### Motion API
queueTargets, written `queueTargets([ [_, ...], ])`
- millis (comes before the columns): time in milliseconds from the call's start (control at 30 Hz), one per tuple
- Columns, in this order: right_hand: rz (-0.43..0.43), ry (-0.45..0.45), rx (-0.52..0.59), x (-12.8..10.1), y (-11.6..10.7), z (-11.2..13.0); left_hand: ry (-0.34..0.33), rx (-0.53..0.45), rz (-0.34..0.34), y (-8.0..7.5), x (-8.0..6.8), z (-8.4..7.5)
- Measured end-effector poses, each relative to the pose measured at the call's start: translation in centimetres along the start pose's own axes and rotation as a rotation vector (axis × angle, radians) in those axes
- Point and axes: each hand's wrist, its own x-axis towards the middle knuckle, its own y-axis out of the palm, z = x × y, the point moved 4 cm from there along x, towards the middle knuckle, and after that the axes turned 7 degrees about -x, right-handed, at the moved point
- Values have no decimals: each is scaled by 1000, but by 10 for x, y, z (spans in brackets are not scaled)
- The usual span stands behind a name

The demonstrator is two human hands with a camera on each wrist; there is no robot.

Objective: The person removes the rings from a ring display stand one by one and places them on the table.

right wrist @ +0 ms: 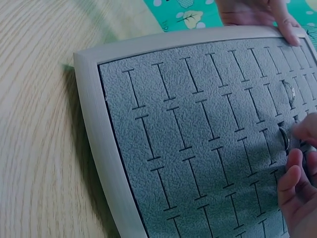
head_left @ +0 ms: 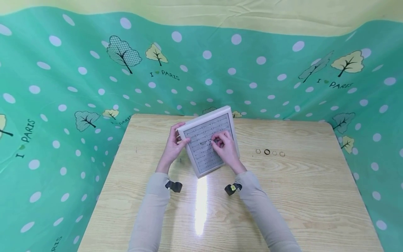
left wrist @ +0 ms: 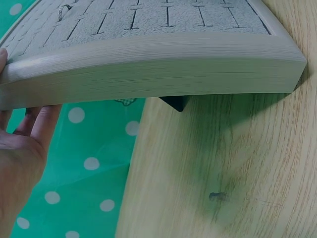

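Observation:
A grey felt ring tray (head_left: 201, 154) stands tilted on the wooden table (head_left: 283, 196), propped on a dark stand (left wrist: 173, 102). My left hand (head_left: 180, 137) grips its left edge, thumb on the frame, and shows at the tray's side (left wrist: 20, 148). My right hand (head_left: 217, 141) pinches a small ring (right wrist: 284, 137) at a slot in the middle of the tray, the fingertips (right wrist: 297, 168) crowded around it. Another ring (right wrist: 289, 91) sits in a slot just above. The tray's other slots in view (right wrist: 198, 148) look empty.
Several loose rings (head_left: 267, 152) lie in a short row on the table right of the tray. A green dotted cloth (head_left: 63, 105) hangs behind and beside the table. A small dark mark (left wrist: 218, 197) sits on the wood near the left edge.

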Motion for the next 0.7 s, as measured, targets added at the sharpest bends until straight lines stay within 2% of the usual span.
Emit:
queueTargets([
  [333,30,-67,64,-2,0,-3,14,2,2,0,0,1],
  [500,38,-56,84,-4,-1,-3,12,19,-7,1,-1,0],
  [700,58,-1,99,-9,-3,-4,17,22,-9,2,-1,-1],
])
